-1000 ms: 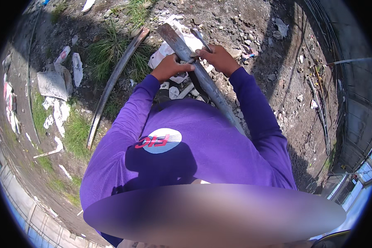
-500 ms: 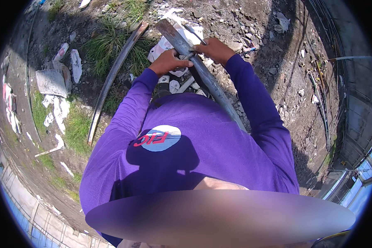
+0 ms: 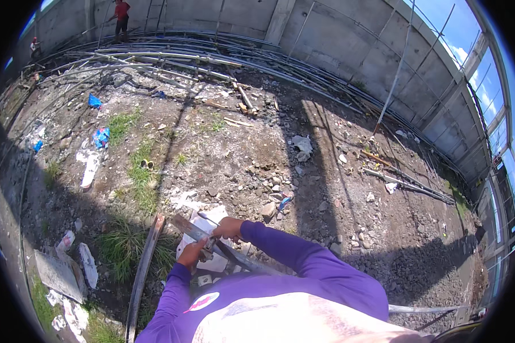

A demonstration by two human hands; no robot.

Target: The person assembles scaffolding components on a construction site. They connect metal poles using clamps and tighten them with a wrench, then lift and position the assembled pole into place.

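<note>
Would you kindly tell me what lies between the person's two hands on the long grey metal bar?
In the head view, a small dark tool sits between the left hand and right hand, against the long grey metal bar.

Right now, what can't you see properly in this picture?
- Head view: the small tool between the left hand and right hand is too small to identify, and the fingers cover it.
- The near end of the grey metal bar is hidden behind the purple sleeves.
- The lower chest is blurred.
- Two far people at the wall are too small.
</note>
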